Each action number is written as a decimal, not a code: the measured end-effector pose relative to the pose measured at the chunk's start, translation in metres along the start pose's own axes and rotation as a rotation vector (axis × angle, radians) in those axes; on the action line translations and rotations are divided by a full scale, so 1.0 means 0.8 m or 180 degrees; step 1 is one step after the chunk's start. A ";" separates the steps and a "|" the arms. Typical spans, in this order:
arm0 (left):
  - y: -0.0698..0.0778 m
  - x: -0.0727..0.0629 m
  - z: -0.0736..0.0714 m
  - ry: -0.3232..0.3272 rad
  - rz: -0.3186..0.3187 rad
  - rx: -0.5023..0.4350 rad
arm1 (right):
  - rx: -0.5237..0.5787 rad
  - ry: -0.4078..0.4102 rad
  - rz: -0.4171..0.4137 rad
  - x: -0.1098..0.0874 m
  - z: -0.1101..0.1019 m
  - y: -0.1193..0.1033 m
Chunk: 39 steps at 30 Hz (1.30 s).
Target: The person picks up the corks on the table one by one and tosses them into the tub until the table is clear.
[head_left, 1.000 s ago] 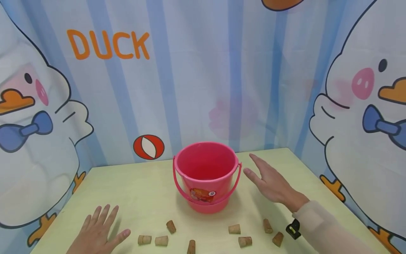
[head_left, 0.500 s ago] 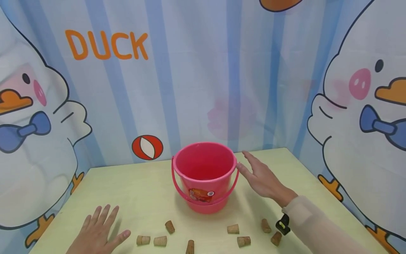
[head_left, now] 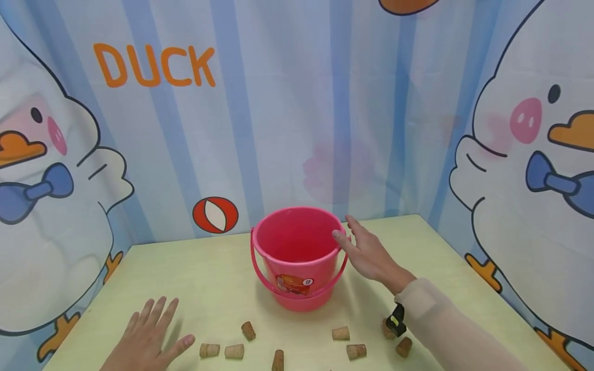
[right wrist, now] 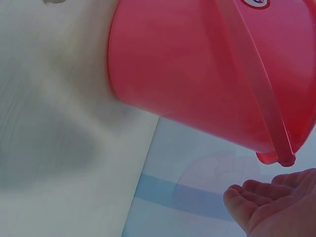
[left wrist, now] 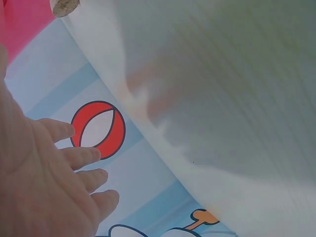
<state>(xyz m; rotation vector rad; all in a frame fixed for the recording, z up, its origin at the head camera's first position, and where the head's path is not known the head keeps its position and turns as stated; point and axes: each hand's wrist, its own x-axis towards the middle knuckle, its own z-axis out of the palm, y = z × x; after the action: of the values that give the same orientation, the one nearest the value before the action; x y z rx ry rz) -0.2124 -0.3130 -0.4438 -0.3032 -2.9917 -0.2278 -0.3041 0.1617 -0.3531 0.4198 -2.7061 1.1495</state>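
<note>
A pink plastic bucket [head_left: 303, 270] stands upright near the back of the table, its handle hanging down across the front. My right hand [head_left: 373, 257] is at the bucket's right rim, fingers extended, with the thumb overlapping the rim in the head view. In the right wrist view, the fingertips lie just beside the handle's hinge [right wrist: 285, 159], holding nothing. Low over the table at the left, my left hand [head_left: 147, 337] is spread with straight fingers and grips nothing. Its thumb points toward a cork [head_left: 210, 350], the nearest of several.
Several corks lie scattered in front of the bucket, among them an upper-left cork [head_left: 248, 331], a middle one [head_left: 278, 360] and a far-right one [head_left: 404, 347]. The pale yellow table [head_left: 185, 273] meets a duck-print curtain [head_left: 287, 103] at its back and sides.
My right hand has moved left, from beside the bucket up to its right rim. The left hand stays nearly where it was; bucket and corks have not moved on the table.
</note>
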 end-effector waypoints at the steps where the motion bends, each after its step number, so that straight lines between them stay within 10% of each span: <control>1: 0.000 0.000 0.000 -0.0001 0.0003 -0.0007 | 0.0020 0.0005 0.0025 0.001 0.001 -0.001; 39: 0.021 -0.002 0.000 -0.0053 0.0055 -0.0122 | 0.0494 0.0193 0.0182 0.013 0.029 -0.012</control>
<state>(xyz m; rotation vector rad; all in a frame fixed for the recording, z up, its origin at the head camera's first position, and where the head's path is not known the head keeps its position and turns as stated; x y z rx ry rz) -0.2074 -0.2967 -0.4421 -0.3366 -3.0027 -0.2827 -0.3116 0.1367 -0.3601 0.3250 -2.6027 1.3704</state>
